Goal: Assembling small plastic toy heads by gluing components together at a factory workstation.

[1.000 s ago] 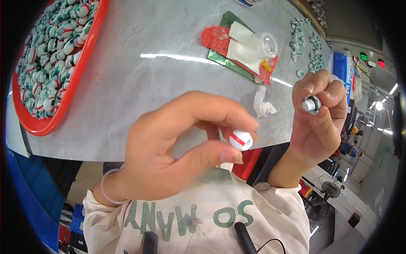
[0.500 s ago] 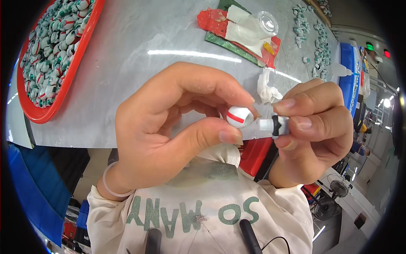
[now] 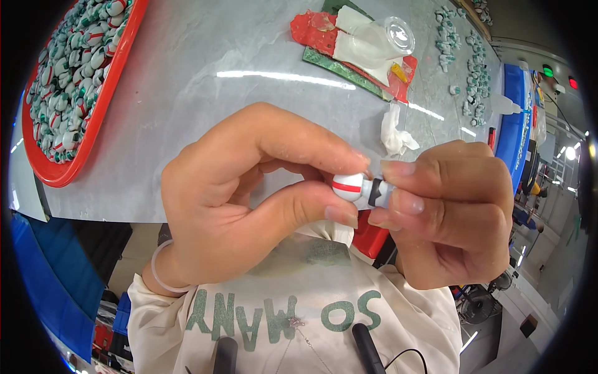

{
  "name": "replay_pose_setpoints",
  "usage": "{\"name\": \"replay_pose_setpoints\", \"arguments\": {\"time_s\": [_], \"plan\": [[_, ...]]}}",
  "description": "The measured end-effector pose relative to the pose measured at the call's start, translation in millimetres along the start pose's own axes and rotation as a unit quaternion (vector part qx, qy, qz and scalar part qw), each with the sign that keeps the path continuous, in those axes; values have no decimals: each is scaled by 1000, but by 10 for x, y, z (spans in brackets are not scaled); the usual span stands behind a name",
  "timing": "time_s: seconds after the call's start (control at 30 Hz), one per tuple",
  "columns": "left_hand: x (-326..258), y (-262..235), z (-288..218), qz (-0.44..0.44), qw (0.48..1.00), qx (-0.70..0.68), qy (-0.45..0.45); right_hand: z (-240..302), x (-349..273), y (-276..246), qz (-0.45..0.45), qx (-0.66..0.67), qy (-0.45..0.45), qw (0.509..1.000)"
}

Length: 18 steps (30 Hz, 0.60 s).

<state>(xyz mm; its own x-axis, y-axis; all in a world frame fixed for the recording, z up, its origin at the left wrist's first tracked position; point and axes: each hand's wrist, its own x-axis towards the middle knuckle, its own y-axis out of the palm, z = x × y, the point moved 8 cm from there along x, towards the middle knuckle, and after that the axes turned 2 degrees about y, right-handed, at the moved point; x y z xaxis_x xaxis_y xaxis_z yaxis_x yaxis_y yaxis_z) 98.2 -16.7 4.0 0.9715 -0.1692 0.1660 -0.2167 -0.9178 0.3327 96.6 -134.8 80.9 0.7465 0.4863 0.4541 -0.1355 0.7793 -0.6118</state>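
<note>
Thumb and forefinger of my left hand (image 3: 249, 193) pinch a small white rounded piece with a red stripe (image 3: 347, 186). From the other side, the fingertips of my right hand (image 3: 458, 212) grip a small white piece with a black band (image 3: 377, 192). The two pieces meet end to end in front of my chest, above the near edge of the grey table (image 3: 180, 124). My fingers cover part of each one.
At the far left stands a red tray (image 3: 111, 100) heaped with small white, green and red pieces. Beyond my hands lie a clear plastic cup (image 3: 398, 36), a red sheet (image 3: 313, 32), a green board (image 3: 346, 73) and crumpled tissue (image 3: 395, 134). Small pieces (image 3: 478, 78) form rows at right.
My right hand has moved left, bringing the black-banded piece against the red-striped one and closing the gap between them. My left hand has stayed nearly in place.
</note>
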Motion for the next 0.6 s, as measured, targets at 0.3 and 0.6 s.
{"name": "replay_pose_setpoints", "arguments": {"time_s": [0.3,0.6], "plan": [[6,5,-65,2,997,67,46,-94,-38,33,-8,28,28,999],[21,23,-74,4,994,88,63,-168,-87,58,-28,53,60,996]]}}
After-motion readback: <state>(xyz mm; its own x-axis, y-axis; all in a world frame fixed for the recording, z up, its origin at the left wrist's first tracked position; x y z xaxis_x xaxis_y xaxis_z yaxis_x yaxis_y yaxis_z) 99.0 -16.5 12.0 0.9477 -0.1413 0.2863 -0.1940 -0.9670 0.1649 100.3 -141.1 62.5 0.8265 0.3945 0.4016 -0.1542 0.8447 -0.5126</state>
